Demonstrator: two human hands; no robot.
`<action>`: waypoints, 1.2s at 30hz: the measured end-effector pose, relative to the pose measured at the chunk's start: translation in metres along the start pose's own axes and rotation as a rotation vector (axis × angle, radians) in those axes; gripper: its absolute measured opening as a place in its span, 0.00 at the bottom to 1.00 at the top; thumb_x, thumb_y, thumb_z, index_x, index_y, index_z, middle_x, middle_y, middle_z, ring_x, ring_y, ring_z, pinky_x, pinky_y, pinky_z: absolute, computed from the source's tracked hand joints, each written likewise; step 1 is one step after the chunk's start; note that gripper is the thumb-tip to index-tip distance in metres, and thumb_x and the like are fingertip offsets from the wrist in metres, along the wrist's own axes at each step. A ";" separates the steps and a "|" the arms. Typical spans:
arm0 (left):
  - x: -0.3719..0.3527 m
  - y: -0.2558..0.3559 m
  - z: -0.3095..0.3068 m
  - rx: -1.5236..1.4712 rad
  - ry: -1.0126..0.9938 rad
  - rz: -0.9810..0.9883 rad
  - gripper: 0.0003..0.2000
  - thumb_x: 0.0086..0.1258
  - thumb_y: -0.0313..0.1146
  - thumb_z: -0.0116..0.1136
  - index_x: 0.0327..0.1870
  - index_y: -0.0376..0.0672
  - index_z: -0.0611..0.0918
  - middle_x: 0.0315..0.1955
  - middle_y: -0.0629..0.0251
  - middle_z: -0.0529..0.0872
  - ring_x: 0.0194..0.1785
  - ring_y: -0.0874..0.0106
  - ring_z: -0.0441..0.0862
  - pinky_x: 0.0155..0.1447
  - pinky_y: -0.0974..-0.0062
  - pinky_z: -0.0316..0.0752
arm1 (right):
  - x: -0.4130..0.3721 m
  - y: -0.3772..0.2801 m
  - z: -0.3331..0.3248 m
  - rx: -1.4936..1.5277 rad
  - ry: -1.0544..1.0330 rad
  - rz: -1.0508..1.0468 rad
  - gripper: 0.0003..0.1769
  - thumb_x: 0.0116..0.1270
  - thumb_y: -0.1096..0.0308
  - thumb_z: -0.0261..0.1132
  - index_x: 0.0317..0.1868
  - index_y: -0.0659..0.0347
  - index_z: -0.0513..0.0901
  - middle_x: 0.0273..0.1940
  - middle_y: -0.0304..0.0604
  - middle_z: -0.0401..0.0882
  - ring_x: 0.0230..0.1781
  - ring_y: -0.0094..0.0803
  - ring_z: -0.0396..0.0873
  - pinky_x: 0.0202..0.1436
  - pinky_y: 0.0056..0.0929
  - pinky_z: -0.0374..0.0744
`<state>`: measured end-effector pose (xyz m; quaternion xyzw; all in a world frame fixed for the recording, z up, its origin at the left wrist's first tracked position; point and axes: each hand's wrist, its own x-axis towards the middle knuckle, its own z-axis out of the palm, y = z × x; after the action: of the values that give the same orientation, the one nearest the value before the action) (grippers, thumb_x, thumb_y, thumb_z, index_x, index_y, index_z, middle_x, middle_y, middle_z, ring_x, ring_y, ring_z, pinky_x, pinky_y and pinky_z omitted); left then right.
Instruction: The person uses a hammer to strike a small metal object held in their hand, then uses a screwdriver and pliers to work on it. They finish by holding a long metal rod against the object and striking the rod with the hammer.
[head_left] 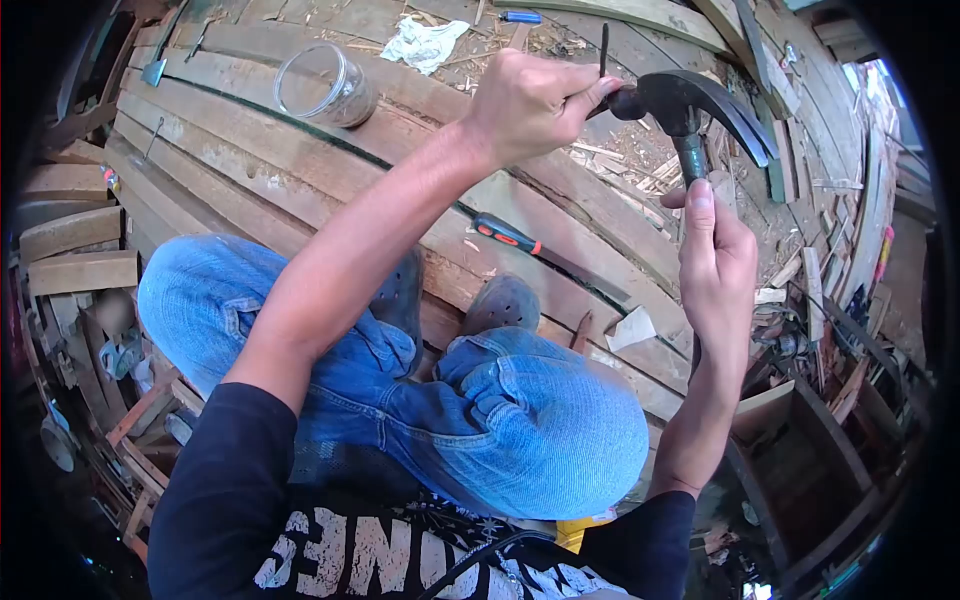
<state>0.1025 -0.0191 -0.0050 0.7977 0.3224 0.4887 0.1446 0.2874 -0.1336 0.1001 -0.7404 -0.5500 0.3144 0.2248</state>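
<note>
Up in front of me, my left hand (530, 105) is closed, thumb and finger pinching a dark, thin nail (604, 48) that points upward. My right hand (717, 245) wraps around the handle of a claw hammer (683, 98), thumb laid along the shaft. The hammer's striking face is right at my left thumb, and its claw curves out to the right. Below the hands, a tool with a black and orange handle (507, 235) lies on the planks, its long, flat blade running to the right.
A clear jar (325, 88) stands on the wooden planks (270, 170) at the upper left. Beyond it lie a crumpled white plastic bag (423, 45), a blue lighter-like object (520, 17) and wood chips. A paper scrap (632, 328) sits near my knee; a wooden box (810, 470) is at right.
</note>
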 end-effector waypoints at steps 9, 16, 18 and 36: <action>-0.002 0.002 0.002 0.020 -0.014 -0.069 0.03 0.63 0.26 0.64 0.31 0.38 0.87 0.19 0.59 0.85 0.19 0.69 0.82 0.22 0.75 0.72 | 0.002 0.001 0.002 0.036 -0.039 0.024 0.24 0.77 0.55 0.52 0.35 0.67 0.83 0.14 0.29 0.58 0.17 0.16 0.57 0.20 0.25 0.55; -0.011 -0.002 0.007 -0.025 0.099 -0.086 0.04 0.65 0.27 0.63 0.31 0.38 0.87 0.20 0.60 0.85 0.19 0.71 0.82 0.22 0.76 0.72 | 0.004 0.003 0.002 0.363 -0.012 0.037 0.23 0.73 0.52 0.58 0.37 0.67 0.83 0.16 0.23 0.61 0.17 0.12 0.56 0.20 0.21 0.52; -0.011 0.001 0.009 -0.040 0.119 -0.105 0.04 0.65 0.27 0.63 0.31 0.38 0.87 0.20 0.60 0.85 0.19 0.71 0.82 0.22 0.76 0.72 | 0.014 0.014 0.023 0.409 0.038 0.054 0.20 0.66 0.53 0.68 0.40 0.66 0.84 0.17 0.22 0.62 0.16 0.11 0.57 0.20 0.19 0.53; -0.025 0.009 -0.003 0.055 0.139 -0.088 0.05 0.64 0.27 0.63 0.30 0.36 0.86 0.22 0.60 0.86 0.21 0.70 0.84 0.23 0.78 0.74 | 0.070 0.054 0.149 0.437 0.055 0.035 0.22 0.52 0.63 0.78 0.44 0.68 0.85 0.17 0.29 0.70 0.19 0.17 0.67 0.23 0.23 0.68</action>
<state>0.0954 -0.0420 -0.0160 0.7506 0.3796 0.5271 0.1213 0.2308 -0.0847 -0.0560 -0.6919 -0.4494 0.4095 0.3893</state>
